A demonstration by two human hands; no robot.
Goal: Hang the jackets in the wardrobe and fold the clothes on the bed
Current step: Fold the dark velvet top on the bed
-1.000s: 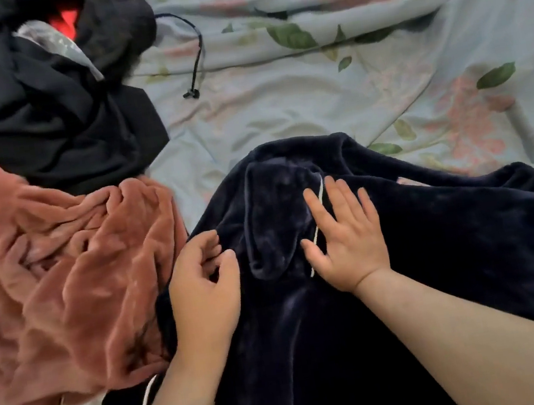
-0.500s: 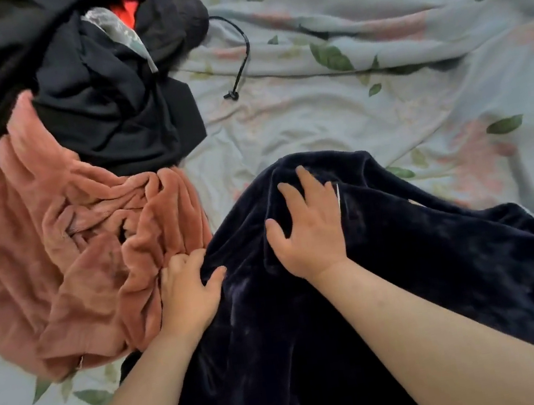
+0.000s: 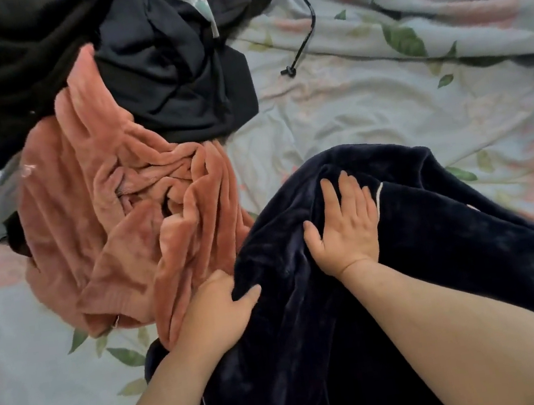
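Navy plush garment with white piping lies spread on the bed, near side, over the floral sheet. Right hand lies flat on it, fingers straight and spread, pressing the pile. Left hand grips the garment's left edge, thumb on top, fingers tucked under the fabric. Crumpled pink plush garment touches that edge. Heap of black clothes behind; black drawstring trails onto the sheet.

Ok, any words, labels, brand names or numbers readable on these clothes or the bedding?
None readable. The navy fleece garment, pink fleece garment, black clothes and floral bedsheet show no legible print, tag or logo.
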